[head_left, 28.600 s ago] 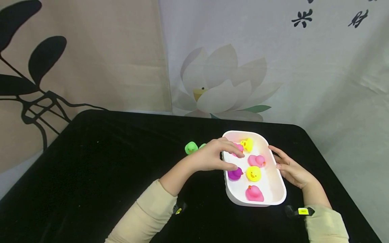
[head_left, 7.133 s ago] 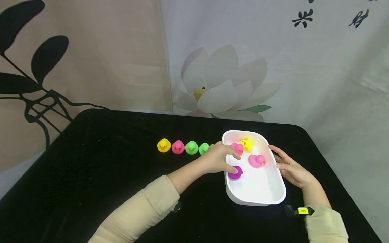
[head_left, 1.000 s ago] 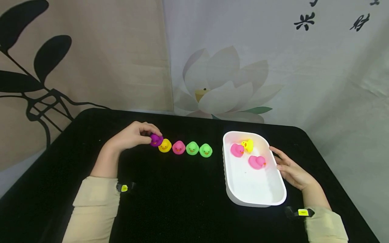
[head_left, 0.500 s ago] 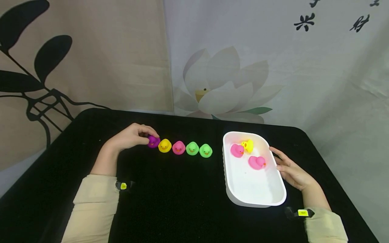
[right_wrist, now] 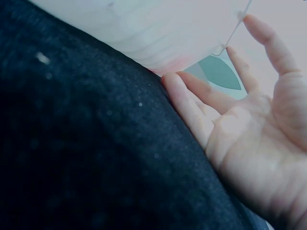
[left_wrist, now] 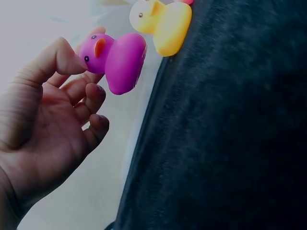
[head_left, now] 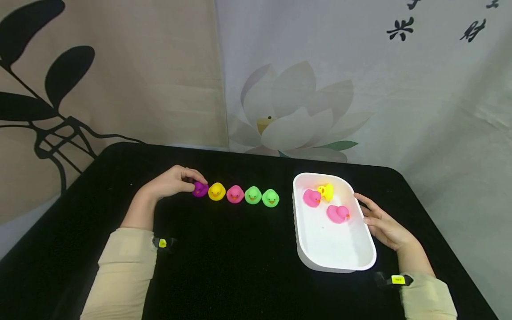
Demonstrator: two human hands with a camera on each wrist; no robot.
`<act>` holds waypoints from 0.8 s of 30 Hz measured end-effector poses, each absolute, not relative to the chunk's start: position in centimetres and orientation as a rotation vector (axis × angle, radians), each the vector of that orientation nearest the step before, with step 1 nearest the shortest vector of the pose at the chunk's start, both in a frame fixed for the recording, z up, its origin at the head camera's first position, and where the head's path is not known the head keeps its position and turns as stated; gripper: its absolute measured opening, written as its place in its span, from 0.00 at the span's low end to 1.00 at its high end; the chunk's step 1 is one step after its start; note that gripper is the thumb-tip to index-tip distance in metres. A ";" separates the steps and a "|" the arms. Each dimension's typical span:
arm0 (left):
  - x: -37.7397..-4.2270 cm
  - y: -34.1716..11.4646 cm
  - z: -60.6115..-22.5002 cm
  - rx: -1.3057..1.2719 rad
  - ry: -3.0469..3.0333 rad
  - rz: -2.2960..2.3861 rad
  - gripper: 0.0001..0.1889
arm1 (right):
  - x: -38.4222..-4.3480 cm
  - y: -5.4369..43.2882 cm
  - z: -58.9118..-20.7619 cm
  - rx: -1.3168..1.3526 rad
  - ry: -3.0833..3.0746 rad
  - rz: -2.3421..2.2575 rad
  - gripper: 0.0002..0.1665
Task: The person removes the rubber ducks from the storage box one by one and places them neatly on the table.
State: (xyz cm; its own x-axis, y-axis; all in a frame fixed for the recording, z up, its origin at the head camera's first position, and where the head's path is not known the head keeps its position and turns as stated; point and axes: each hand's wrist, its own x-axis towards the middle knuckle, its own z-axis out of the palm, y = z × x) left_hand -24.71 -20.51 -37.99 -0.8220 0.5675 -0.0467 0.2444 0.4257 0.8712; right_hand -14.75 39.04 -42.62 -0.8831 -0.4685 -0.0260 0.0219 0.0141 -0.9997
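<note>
My left hand (head_left: 169, 182) pinches a purple rubber duck (head_left: 200, 190) at the left end of a row on the table. In the left wrist view, thumb and a fingertip grip the head of this duck (left_wrist: 125, 62), while the other fingers curl loosely below it. A yellow rubber duck (head_left: 217, 192) sits right beside it, then a pink duck (head_left: 235, 194) and two green ducks, one (head_left: 253, 195) beside the other (head_left: 270, 198). My right hand (head_left: 386, 227) rests its extended fingertips against the right side of a white tray (head_left: 365, 253).
Inside the tray are two pink ducks, one (head_left: 311, 198) behind the other (head_left: 338, 214), and a yellow duck (head_left: 327, 192) lying tipped. Black cloth (head_left: 232, 262) covers the table. A printed curtain (head_left: 420, 89) hangs behind the far edge.
Over the last second, my left hand has lowered the purple duck and shifted it slightly left, beside the yellow one. Earlier, that duck lay in the tray. The right hand has stayed put.
</note>
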 end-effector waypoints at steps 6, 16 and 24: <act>-24.8 -20.7 -38.4 0.655 2.326 1.359 0.14 | -14.8 39.0 -42.6 -0.463 1.922 -1.943 0.37; -25.2 -21.0 -39.3 0.617 2.320 1.368 0.15 | -14.7 38.9 -42.6 -0.453 1.929 -1.943 0.38; -25.3 -21.1 -39.7 0.614 2.314 1.362 0.15 | -14.6 38.8 -42.3 -0.463 1.933 -1.940 0.38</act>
